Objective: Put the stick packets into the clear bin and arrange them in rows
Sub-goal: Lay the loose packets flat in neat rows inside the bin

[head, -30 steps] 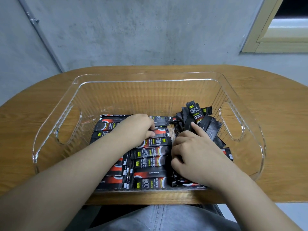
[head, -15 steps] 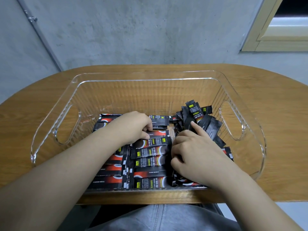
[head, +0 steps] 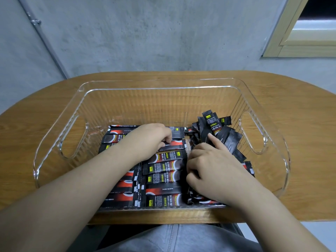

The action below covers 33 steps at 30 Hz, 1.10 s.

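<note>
The clear bin [head: 160, 84] stands on the wooden table. Black and red stick packets [head: 164, 169] lie flat in two rows across its left and middle floor. At the right, a loose heap of packets [head: 225, 135] leans toward the bin's right wall. My left hand [head: 151, 139] lies over the far end of the middle row, its fingers curled and pinching a packet [head: 174, 145] there. My right hand [head: 211, 166] rests on the heap's near part, with the index finger stretched onto the heap and the other fingers curled round packets at the heap's left edge.
The oval wooden table [head: 300, 124] ends just behind the bin at a grey concrete wall [head: 163, 33]. Handle cut-outs [head: 251, 133] open in both short walls of the bin. My lap in grey cloth [head: 172, 239] shows below the table's near edge.
My left hand has shifted slightly over the far packets of the middle row. My right hand has stayed where it was on the heap.
</note>
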Available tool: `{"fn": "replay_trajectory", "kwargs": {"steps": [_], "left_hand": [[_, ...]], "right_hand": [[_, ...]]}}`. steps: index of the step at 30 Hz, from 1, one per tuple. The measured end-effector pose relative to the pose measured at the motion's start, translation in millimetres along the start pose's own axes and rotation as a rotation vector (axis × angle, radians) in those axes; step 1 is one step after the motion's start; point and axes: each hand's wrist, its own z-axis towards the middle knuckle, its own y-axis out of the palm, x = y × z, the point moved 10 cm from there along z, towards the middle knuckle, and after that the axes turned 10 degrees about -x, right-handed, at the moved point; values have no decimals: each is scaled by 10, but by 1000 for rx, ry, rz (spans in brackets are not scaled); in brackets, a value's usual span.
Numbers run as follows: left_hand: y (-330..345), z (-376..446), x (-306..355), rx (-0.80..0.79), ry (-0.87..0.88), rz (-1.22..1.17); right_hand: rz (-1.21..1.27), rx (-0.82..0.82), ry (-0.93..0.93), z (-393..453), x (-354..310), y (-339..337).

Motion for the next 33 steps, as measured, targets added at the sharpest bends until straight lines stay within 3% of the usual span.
{"fn": "replay_trajectory", "kwargs": {"steps": [15,23,28,33], "left_hand": [[84,23,15,-102,28,-82],[-80,-9,-29,-42,63,-136],[34,-103,92,-149,118,-46],[123,-205,248,-133,188,35]], "right_hand": [[-13,-5,1,2,0,4],[-13,-12,2,-4,-4,-7],[-21,-17,0,-3,-7,-4],[12,-16,6,3,6,13]]}}
